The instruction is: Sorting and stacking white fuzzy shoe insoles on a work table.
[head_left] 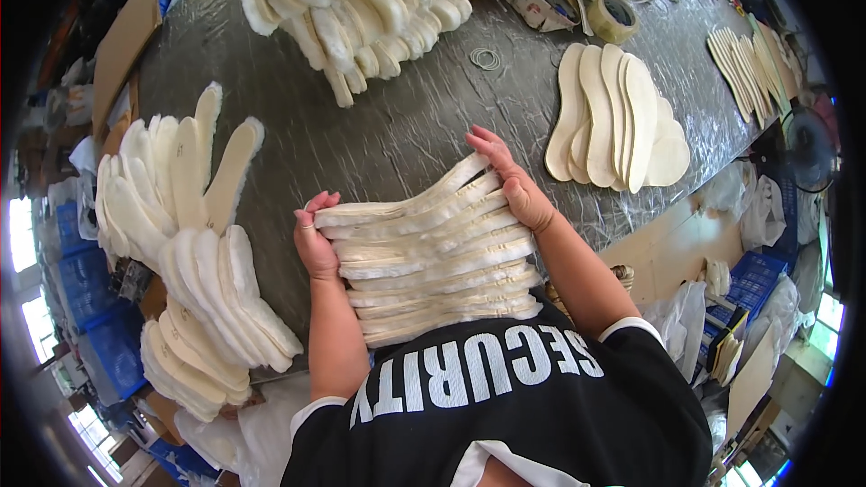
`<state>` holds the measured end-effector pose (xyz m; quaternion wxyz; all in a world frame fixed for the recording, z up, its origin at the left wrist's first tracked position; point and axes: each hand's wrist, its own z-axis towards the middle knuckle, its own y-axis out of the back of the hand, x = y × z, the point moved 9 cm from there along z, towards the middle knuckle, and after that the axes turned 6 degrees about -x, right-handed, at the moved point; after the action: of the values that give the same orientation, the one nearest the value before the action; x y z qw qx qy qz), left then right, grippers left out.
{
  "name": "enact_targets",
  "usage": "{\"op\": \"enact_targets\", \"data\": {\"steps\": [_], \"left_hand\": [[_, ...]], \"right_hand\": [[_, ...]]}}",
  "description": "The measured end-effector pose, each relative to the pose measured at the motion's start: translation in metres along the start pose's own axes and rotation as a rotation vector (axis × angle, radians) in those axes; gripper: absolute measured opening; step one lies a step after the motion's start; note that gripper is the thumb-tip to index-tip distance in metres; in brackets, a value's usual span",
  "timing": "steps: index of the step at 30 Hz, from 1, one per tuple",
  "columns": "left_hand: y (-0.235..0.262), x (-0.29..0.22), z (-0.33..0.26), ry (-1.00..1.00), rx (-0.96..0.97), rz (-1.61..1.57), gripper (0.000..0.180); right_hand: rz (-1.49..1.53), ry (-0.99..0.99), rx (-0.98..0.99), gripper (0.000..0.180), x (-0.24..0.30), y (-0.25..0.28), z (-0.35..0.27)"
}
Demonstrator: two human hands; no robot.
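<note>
Grey crinkled plastic-covered table (397, 126) carries fanned piles of cream fleece-lined insoles (194, 243). Left hand (316, 239) and right hand (514, 185), fingers closed on opposite ends, clamp a stack of cream fleecy insoles (433, 257).

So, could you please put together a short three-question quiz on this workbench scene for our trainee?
1. True or false: both hands grip one stack of insoles by its ends.
2. Which lies nearest the tape roll? A) wire ring B) fan C) blue crates
3. Fill in: the flat insoles lie to the person's ____.

Key: 1 true: left hand and right hand hold either end. 2 A. 3 right.
</note>
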<state>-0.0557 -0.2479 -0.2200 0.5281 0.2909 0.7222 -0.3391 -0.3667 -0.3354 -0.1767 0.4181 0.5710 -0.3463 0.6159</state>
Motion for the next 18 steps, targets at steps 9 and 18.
{"op": "enact_targets", "data": {"steps": [9,18], "left_hand": [[-0.008,0.000,-0.002,0.099,0.115,0.013,0.059],[0.009,0.009,-0.001,0.038,0.137,-0.075,0.054]], "right_hand": [[0.011,0.019,-0.183,0.091,-0.003,0.009,-0.006],[-0.071,-0.013,-0.208,0.105,-0.002,0.002,-0.019]]}}
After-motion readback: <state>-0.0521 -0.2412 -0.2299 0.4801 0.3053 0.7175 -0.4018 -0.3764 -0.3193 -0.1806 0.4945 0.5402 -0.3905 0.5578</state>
